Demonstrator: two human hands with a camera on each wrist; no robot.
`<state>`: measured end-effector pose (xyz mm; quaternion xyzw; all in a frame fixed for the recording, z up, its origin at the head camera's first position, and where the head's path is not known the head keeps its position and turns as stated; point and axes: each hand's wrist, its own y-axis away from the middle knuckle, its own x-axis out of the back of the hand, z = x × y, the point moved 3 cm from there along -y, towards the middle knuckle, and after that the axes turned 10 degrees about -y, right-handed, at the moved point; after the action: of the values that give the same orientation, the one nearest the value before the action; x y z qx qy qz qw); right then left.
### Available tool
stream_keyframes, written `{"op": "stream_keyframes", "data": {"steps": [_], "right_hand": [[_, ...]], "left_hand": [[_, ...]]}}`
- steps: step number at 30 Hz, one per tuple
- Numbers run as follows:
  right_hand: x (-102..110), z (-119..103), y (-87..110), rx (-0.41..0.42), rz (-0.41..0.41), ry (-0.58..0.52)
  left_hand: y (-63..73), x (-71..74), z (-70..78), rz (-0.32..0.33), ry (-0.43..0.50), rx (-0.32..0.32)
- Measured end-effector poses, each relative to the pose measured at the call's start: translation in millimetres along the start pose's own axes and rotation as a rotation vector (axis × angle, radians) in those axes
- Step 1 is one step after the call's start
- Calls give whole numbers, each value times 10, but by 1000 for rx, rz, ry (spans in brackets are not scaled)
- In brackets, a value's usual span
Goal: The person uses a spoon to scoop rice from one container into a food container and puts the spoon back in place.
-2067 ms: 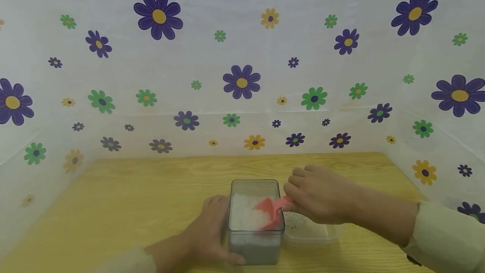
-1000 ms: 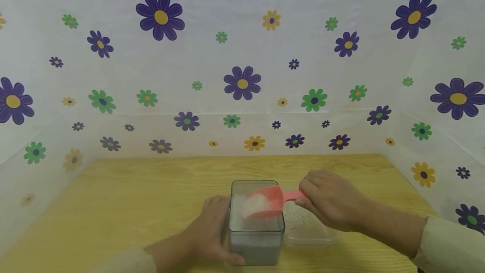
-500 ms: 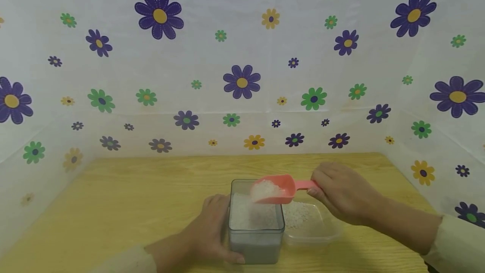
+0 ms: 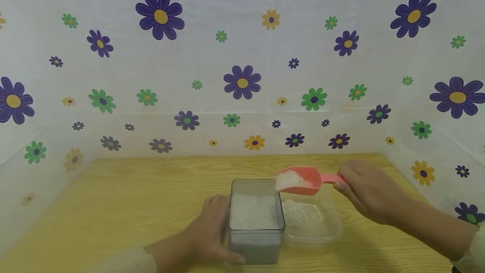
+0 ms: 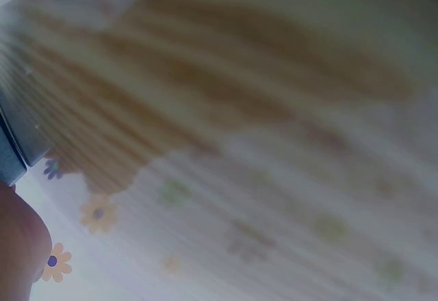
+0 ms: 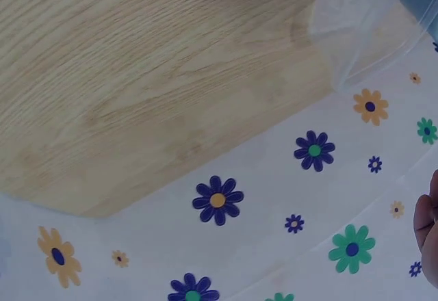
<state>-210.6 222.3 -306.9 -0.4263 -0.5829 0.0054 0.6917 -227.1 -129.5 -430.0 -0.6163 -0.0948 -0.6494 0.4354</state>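
In the head view my right hand (image 4: 369,191) grips the handle of a pink scoop (image 4: 312,176), which carries a heap of white grains (image 4: 291,179) like rice. The scoop is raised over the back of a shallow clear plastic box (image 4: 333,231) with more grains in its left part. My left hand (image 4: 208,233) holds the left side of a tall grey see-through container (image 4: 254,247), thumb on its front; white grains fill much of it. The left wrist view catches only a corner of the container (image 5: 12,161). Part of my right hand (image 6: 428,236) edges into the right wrist view.
The container and box stand side by side near the front of a wood-grain table (image 4: 151,193). A white flowered sheet (image 4: 204,58) rises behind the table and along both sides. The container's open rim stands higher than the box.
My right hand has lifted the loaded scoop out of the tall container and carried it right, over the clear box. My left hand has kept its hold on the container.
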Motion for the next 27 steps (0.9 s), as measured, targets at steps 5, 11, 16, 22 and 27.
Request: {"op": "stream_keyframes", "data": {"steps": [5,11,16,22,27], "right_hand": [[78,74,108,-41,-2,20],[126,157,262,-74,-18,52],[138,247,390,-73,-46,80],[128,334,496,-84,-98,145],[109,370,539,-83,-132,155]], "left_hand": [[5,7,-1,-13,12,16],[4,0,-5,-23,16,24],[9,3,-1,-25,27,32],[10,-1,5,-33,31,45],[2,5,19,-20,13,30]]}}
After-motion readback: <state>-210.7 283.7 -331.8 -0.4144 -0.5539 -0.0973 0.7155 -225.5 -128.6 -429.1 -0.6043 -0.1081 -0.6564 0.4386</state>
